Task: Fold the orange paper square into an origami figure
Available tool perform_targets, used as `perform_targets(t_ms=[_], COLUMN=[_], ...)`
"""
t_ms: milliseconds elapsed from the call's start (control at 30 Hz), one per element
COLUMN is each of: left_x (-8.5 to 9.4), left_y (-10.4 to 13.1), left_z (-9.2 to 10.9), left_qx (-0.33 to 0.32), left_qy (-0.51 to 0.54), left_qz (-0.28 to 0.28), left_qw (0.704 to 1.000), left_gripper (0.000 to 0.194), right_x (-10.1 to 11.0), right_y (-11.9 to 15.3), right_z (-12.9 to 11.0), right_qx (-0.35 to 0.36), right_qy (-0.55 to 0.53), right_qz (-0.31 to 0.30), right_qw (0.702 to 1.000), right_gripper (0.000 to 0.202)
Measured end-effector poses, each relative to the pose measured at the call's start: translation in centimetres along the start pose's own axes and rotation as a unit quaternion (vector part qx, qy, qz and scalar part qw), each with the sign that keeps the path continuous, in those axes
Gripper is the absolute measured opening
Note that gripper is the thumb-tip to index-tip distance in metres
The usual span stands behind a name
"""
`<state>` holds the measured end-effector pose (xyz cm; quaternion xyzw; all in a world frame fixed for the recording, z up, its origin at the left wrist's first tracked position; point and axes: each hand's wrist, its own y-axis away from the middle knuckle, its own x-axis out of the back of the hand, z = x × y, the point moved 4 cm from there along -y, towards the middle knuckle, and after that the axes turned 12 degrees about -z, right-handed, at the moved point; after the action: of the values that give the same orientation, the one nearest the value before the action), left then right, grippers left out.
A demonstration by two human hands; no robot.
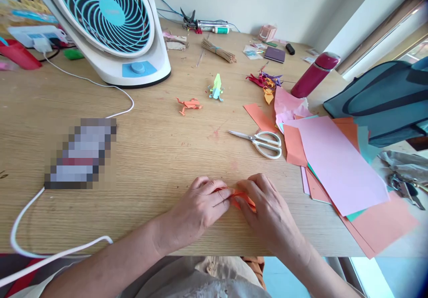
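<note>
Low over the near part of the table, both hands work on one small piece of folded orange paper. My left hand is closed, its fingers pressing on the paper's left side. My right hand pinches the right side between thumb and fingers. Much of the paper is hidden beneath the fingers. Scissors with white handles lie just beyond my right hand, blades pointing left. Farther back are an orange origami figure and a yellow-green and blue one.
Coloured paper sheets pile up on the right, near a red flask and a blue bag. A fan stands at the back left. A phone with a white cable lies on the left. Small folded figures cluster behind the paper.
</note>
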<state>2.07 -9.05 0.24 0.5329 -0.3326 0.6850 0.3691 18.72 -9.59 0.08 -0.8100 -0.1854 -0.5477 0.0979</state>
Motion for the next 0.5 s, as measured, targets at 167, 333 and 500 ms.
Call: perform_targets(t_ms=[167, 333, 500], left_x=[0.0, -0.3, -0.5], left_y=[0.1, 0.3, 0.3], left_z=[-0.7, -1.1, -1.5], left_qx=[0.043, 0.059, 0.092], left_qy=[0.027, 0.047, 0.089], left_qz=[0.024, 0.024, 0.039], left_qw=[0.998, 0.997, 0.991], left_gripper=[0.022, 0.02, 0.015], right_x=[-0.9, -0.7, 0.2], right_y=[-0.7, -0.9, -1.0], right_z=[-1.0, -1.3, -1.5], right_qx=[-0.054, -0.106, -0.106], right_qy=[0.008, -0.073, -0.159], right_qz=[-0.027, -0.075, -0.061], right_qw=[0.998, 0.989, 0.98], right_gripper=[0.008, 0.001, 0.014])
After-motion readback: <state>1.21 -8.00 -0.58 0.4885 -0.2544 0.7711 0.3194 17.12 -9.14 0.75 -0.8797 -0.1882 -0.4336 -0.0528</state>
